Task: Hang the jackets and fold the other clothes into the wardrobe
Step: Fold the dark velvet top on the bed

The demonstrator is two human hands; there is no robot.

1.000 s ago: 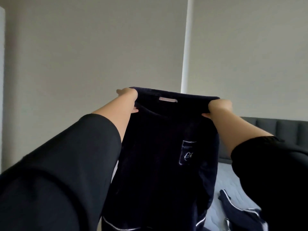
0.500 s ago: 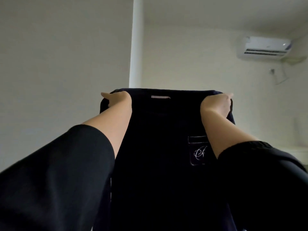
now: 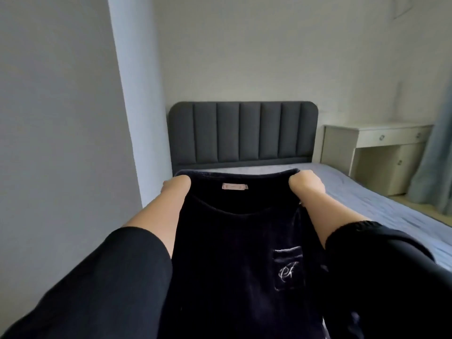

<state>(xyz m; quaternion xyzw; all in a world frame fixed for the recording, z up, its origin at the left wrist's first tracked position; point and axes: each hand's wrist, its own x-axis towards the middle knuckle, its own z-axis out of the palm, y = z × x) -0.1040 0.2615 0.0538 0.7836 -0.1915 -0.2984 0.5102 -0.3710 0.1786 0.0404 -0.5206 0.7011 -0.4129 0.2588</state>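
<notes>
Head view: one dark navy top (image 3: 232,253) is held up in the air by two hands, in front of one bed (image 3: 367,192). The left hand (image 3: 177,185) is curled round the top's left shoulder and the right hand (image 3: 305,183) is curled round its right shoulder, so the neckline is stretched between them. One pink label (image 3: 234,186) is seen inside the collar, and one chest pocket (image 3: 288,270) with a pale stitched monogram is seen lower down, near the right forearm. Both arms are covered by black sleeves pushed back to the forearm. One grey padded headboard (image 3: 242,133) is set against the far wall. One white desk (image 3: 379,143) with three small knobs is placed beside the bed, and one blue curtain (image 3: 437,155) hangs at the right edge.
</notes>
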